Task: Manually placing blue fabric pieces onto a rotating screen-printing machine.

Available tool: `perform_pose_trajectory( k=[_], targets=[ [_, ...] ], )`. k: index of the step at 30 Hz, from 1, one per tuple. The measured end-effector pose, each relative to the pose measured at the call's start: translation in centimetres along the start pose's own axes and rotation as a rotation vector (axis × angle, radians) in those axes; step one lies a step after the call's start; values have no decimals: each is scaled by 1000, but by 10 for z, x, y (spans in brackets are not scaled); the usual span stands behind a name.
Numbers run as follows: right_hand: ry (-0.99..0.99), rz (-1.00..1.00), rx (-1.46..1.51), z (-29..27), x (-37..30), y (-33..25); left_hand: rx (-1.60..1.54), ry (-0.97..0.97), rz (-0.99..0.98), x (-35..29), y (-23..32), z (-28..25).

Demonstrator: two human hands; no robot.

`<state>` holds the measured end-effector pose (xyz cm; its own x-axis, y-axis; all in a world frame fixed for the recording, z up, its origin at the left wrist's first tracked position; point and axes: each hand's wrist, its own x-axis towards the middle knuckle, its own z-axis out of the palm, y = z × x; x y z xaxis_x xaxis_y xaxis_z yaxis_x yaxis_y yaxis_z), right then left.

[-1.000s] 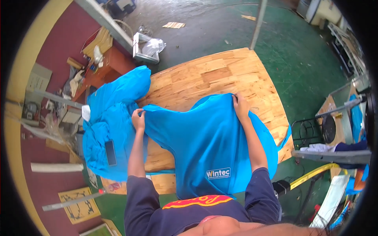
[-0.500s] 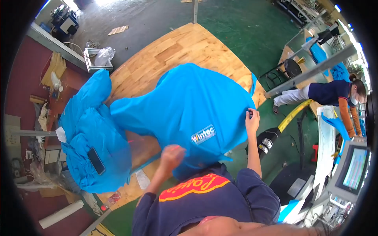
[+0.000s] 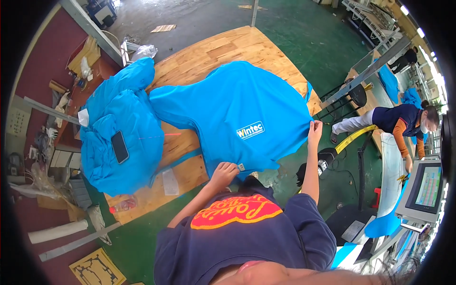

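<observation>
Blue cloth (image 3: 223, 111) spreads over the worktop (image 3: 204, 52) in the head view, its right corner pinched in the fingers of my right hand (image 3: 314, 133), apparently for tautness. My left hand (image 3: 225, 174) curls beside a pale tag (image 3: 241, 167); thumb hidden, I cannot tell whether those fingers grip.

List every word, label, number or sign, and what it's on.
Wording uncopied; it stands on:
Blue cloth: white-bordered printed label, legible.
Dark shirt: yellow lettering on red, partly legible.
White tag by the left hand: too small to read.
Monitor: too small.
Paper slip: any print too small.
Black wrap's label: too blurred.
</observation>
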<state>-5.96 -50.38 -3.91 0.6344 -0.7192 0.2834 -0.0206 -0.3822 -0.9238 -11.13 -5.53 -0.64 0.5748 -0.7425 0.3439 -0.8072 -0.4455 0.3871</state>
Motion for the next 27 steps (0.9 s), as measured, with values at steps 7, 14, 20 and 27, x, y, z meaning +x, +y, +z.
perform_pose_trajectory(
  k=[7,14,20,27],
  targets=[
    [-24,14,-245,-12,9,5,-85,19,-119,-26,10,-25],
    [-119,140,-66,-14,5,44,-49,236,-665,-28,26,-21],
    [-205,367,102,-35,-27,64,38,361,-902,-18,27,2],
    [-285,332,175,-52,-35,54,-549,630,-1253,-51,15,11]
  ],
)
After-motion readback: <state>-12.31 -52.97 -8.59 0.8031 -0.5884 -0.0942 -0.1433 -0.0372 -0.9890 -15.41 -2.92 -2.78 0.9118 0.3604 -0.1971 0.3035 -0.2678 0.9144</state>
